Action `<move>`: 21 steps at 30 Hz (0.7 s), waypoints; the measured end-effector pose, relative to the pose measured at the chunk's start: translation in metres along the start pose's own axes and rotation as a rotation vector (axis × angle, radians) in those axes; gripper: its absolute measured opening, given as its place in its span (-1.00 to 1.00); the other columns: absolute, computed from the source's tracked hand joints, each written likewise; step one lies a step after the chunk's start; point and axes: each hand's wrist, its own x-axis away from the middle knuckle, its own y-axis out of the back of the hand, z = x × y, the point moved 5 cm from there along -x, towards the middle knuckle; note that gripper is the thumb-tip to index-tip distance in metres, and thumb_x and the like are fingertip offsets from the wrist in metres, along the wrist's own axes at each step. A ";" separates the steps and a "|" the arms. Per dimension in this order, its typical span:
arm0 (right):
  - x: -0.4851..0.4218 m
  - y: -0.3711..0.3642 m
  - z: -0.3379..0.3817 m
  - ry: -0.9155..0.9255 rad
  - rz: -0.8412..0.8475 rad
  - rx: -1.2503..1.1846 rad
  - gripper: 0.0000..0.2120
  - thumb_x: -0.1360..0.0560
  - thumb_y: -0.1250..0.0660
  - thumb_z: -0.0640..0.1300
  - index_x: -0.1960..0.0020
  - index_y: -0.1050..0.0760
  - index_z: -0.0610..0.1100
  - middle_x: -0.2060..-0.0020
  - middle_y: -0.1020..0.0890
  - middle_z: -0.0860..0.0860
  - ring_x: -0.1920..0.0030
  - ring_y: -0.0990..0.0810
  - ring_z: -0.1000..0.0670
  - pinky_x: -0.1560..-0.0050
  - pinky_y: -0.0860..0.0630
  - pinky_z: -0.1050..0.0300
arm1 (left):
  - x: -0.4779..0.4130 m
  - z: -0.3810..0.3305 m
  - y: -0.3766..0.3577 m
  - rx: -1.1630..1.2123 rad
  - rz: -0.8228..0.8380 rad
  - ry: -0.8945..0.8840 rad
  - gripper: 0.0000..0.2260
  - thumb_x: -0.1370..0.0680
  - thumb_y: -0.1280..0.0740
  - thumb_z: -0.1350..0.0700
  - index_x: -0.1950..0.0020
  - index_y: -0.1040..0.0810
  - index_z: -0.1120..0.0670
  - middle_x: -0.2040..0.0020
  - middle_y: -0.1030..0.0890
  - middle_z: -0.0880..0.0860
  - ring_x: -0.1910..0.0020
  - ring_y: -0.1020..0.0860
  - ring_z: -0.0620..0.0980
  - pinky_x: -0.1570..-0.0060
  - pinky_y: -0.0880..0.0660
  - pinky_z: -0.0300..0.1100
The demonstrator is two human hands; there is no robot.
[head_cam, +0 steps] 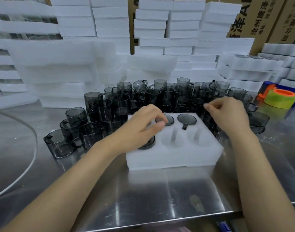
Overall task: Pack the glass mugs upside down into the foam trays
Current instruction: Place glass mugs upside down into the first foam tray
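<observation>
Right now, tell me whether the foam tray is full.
Not full. In the foam tray, two front pockets are empty; upside-down glass mugs fill at least three others.

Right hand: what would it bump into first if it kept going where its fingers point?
Most likely the loose glass mugs crowded behind the foam tray. The right hand has its fingers aimed left and away over them, but how high it hovers is unclear.

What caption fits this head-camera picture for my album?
Left hand and right hand at a white foam tray holding upside-down smoky glass mugs, two front slots empty.
</observation>
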 end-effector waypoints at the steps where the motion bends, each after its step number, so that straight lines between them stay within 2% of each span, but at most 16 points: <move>1: -0.001 -0.002 -0.009 -0.057 0.049 0.049 -0.84 -0.53 -0.34 0.01 0.08 -0.65 -0.03 0.07 -0.68 -0.03 0.06 -0.58 -0.11 0.06 -0.54 -0.01 | 0.000 -0.001 -0.005 -0.028 0.071 -0.004 -0.77 -0.66 -0.14 0.10 -0.25 -0.52 0.04 -0.15 -0.44 -0.11 -0.18 -0.36 -0.15 -0.24 -0.27 -0.22; 3: -0.001 -0.008 -0.020 -0.127 0.169 0.128 -0.85 -0.51 -0.37 0.00 0.06 -0.65 -0.04 0.02 -0.66 -0.06 -0.02 -0.57 -0.14 0.03 -0.52 -0.02 | 0.001 0.001 -0.011 -0.130 0.185 0.003 -0.66 -0.68 -0.07 0.10 -0.45 -0.36 0.04 -0.35 -0.35 -0.13 -0.40 -0.18 -0.13 -0.44 -0.06 -0.15; 5: 0.000 -0.012 -0.020 -0.159 0.235 0.162 -0.81 -0.52 -0.36 0.03 0.01 -0.65 -0.06 0.02 -0.64 -0.07 -0.06 -0.55 -0.16 0.05 -0.48 0.01 | -0.001 0.003 -0.013 -0.205 0.285 0.035 -0.60 -0.69 -0.01 0.06 -0.54 -0.18 -0.01 -0.47 -0.21 -0.17 -0.50 0.00 -0.17 -0.50 0.15 -0.12; 7: -0.001 -0.014 -0.017 -0.164 0.259 0.184 -0.74 -0.54 -0.32 0.10 0.02 -0.65 -0.06 0.13 -0.62 -0.05 0.01 -0.55 -0.16 0.10 -0.47 0.03 | -0.005 0.006 -0.018 -0.252 0.395 0.097 -0.57 -0.69 0.03 0.03 -0.58 -0.03 -0.06 -0.55 -0.05 -0.21 -0.51 0.17 -0.25 -0.49 0.30 -0.10; 9: 0.001 -0.016 -0.016 -0.185 0.286 0.216 -0.62 -0.52 -0.27 0.22 0.10 -0.65 -0.06 0.23 -0.61 -0.01 0.10 -0.55 -0.13 0.15 -0.45 0.04 | -0.009 0.007 -0.023 -0.302 0.455 0.138 -0.56 -0.70 0.04 0.05 -0.58 0.05 -0.08 -0.56 0.02 -0.23 -0.51 0.24 -0.26 -0.48 0.35 -0.07; 11: 0.003 -0.017 -0.016 -0.207 0.319 0.245 -0.56 -0.49 -0.26 0.29 0.13 -0.65 -0.07 0.25 -0.60 -0.02 0.17 -0.53 -0.11 0.17 -0.41 0.05 | -0.011 0.007 -0.027 -0.363 0.460 0.149 -0.55 -0.70 0.05 0.06 -0.58 0.08 -0.07 -0.56 0.04 -0.22 -0.51 0.27 -0.23 -0.48 0.36 -0.03; 14: 0.004 -0.017 -0.015 -0.243 0.348 0.251 -0.60 -0.46 -0.31 0.25 0.14 -0.66 -0.07 0.22 -0.59 -0.05 0.22 -0.51 -0.11 0.17 -0.38 0.06 | -0.010 0.009 -0.026 -0.395 0.416 0.173 -0.51 -0.68 0.10 -0.07 -0.58 0.18 -0.05 -0.57 0.16 -0.18 -0.49 0.34 -0.22 -0.47 0.38 -0.02; 17: 0.004 -0.009 -0.011 -0.241 0.215 0.221 -0.70 -0.45 -0.33 0.14 0.20 -0.64 -0.08 0.24 -0.61 -0.08 0.22 -0.53 -0.15 0.18 -0.38 0.06 | -0.009 0.010 -0.027 -0.450 0.419 0.187 -0.45 -0.60 0.21 -0.24 -0.55 0.23 -0.12 -0.55 0.28 -0.16 -0.46 0.43 -0.17 -0.44 0.44 0.01; 19: 0.005 0.005 -0.004 -0.197 -0.026 0.117 -0.69 -0.44 -0.30 0.13 0.27 -0.62 -0.08 0.35 -0.59 -0.07 0.27 -0.52 -0.13 0.27 -0.34 0.10 | -0.011 0.010 -0.029 -0.477 0.416 0.197 -0.38 -0.52 0.27 -0.32 -0.54 0.25 -0.15 -0.54 0.31 -0.15 -0.45 0.46 -0.15 -0.43 0.45 0.05; 21: 0.008 0.019 0.007 -0.068 -0.261 -0.072 -0.66 -0.46 -0.27 0.13 0.31 -0.59 -0.09 0.39 -0.58 -0.04 0.24 -0.53 -0.12 0.28 -0.39 0.07 | -0.011 0.009 -0.029 -0.481 0.394 0.196 -0.30 -0.44 0.31 -0.38 -0.53 0.28 -0.13 -0.54 0.32 -0.14 -0.45 0.46 -0.16 -0.44 0.43 0.07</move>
